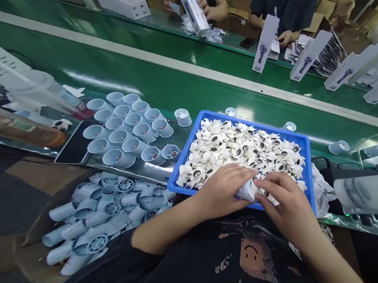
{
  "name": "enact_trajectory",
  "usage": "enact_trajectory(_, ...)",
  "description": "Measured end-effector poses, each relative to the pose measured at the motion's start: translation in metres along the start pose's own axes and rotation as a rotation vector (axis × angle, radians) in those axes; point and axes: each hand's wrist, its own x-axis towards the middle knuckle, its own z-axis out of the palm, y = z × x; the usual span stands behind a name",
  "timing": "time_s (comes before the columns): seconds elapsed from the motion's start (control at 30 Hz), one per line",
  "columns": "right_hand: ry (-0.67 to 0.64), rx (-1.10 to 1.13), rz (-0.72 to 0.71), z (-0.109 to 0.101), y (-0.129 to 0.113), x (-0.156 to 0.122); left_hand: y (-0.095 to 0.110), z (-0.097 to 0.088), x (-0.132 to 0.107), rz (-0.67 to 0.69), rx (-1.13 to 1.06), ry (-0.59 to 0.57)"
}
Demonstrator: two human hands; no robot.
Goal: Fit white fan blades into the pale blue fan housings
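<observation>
A blue tray (308, 157) in front of me is heaped with several small white fan impellers (241, 147). Both my hands meet over its near edge. My left hand (223, 188) is curled round a pale blue tube housing (248, 190). My right hand (284, 197) pinches at the open end of the same housing, fingers closed on it. What sits inside the housing is hidden by my fingers.
Upright pale blue housings (127, 130) stand in rows left of the tray; more lie piled in a carton (101, 215) at lower left. A green conveyor (168, 76) runs behind. Two other people across it handle white product boxes (265, 43). A grey device (363, 192) lies at right.
</observation>
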Motion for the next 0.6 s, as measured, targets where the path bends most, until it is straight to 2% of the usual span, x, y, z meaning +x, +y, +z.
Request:
enact_trajectory(0.1,-0.055,-0.121,-0.045,0.005,-0.001,0.006,0.004,0.006,-0.003,0.036,0.059,0.076)
enact_trajectory(0.2,-0.058,-0.069,-0.071,0.014,0.004,0.012,0.006,0.013,-0.006,0.029,0.097,0.182)
enact_trajectory(0.3,-0.033,-0.01,-0.079,0.023,0.007,0.017,0.006,0.013,-0.009,0.001,0.122,0.23)
enact_trajectory(0.47,0.022,0.107,-0.102,0.019,0.003,0.014,0.011,-0.003,-0.011,0.033,0.117,0.183)
enact_trajectory(0.53,-0.05,0.222,-0.098,0.009,-0.001,0.009,0.011,-0.012,-0.012,0.05,0.101,0.123)
enact_trajectory(0.6,-0.186,0.369,-0.075,-0.004,-0.005,0.0,0.005,-0.023,-0.015,0.043,0.093,0.084)
